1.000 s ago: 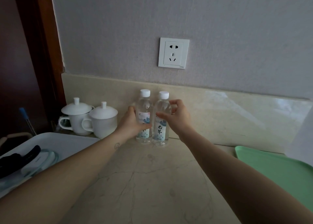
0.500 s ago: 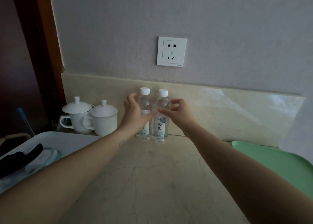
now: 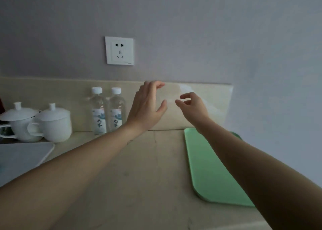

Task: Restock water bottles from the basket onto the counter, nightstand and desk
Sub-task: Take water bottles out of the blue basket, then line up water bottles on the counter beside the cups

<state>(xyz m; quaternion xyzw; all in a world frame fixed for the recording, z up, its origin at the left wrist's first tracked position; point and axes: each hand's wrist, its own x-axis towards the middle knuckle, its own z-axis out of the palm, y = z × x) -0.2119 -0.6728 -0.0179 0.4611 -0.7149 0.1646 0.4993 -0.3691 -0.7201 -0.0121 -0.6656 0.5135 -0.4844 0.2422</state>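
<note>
Two clear water bottles with white caps stand upright side by side on the marble counter (image 3: 139, 168), against the backsplash: the left bottle (image 3: 98, 110) and the right bottle (image 3: 117, 110). My left hand (image 3: 148, 106) hovers just right of the bottles, fingers spread, holding nothing. My right hand (image 3: 193, 108) floats further right with fingers loosely curled, also holding nothing. Neither hand touches a bottle. The basket is out of view.
Two white lidded cups (image 3: 52, 123) stand left of the bottles. A white tray (image 3: 26, 155) lies at the left front. A green tray (image 3: 207, 165) lies on the counter's right side under my right forearm. A wall socket (image 3: 119, 50) sits above the bottles.
Both hands have let go of the two bottles and moved right and up, away from them. The view has turned right, so the bottles now appear further left.
</note>
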